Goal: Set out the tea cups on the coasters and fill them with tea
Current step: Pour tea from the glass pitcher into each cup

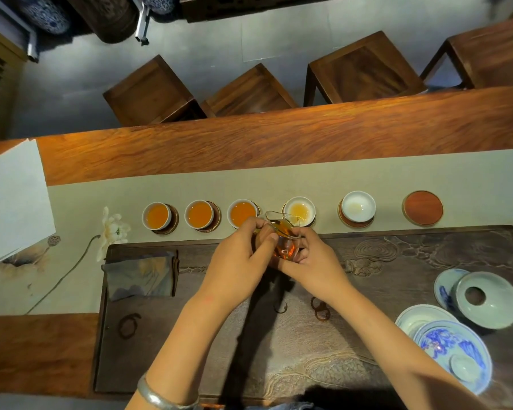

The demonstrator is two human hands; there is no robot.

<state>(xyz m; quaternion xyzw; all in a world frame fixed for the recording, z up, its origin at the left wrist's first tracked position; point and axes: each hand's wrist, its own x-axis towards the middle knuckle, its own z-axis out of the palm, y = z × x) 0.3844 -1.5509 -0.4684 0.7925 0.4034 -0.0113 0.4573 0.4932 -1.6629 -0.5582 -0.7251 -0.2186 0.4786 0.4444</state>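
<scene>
**Along the runner's near edge: cups, coasters and pitcher**

Along the near edge of the beige table runner (367,176), six round wooden coasters lie in a row.
- First cup (157,215), second cup (199,214) and third cup (242,213), counted from the left end: white, each on its coaster, each holding amber tea.
- Fourth cup (299,209): on its coaster, a shallow pale pool of tea in the bottom.
- Fifth cup (358,206): on its coaster, only a faint trace of liquid.
- Sixth coaster (423,207), nearest the right end: bare, no cup.
- Glass pitcher (282,232): tilted, amber tea inside, spout over the near rim of the fourth cup.
- Left hand (240,255): fingers curled round the pitcher's left side.
- Right hand (314,261): fingers curled round its right side and base.
- Carved dark tea tray (190,335): under both forearms, a folded grey cloth (139,273) in its far left corner.
- Blue-and-white saucers (453,350) and a celadon lid (486,300): right end of the tray.
</scene>
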